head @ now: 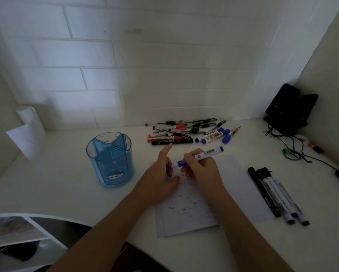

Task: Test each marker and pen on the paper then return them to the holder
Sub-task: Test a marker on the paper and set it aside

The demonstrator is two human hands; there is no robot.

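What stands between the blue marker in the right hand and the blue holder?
Only the left hand, beside the tip of the marker, toward the holder. Nothing else visible lies between them.

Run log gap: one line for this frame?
right hand grips blue marker; left hand pinches its cap end; paper marked; holder left of paper

A study or office nook; a white desk (pixel 47 183) meets a brick-patterned wall (pixel 86 55). Loose pens (pixel 176 132), black speakers (pixel 282 107) and tangled cables (pixel 294 157) sit on it
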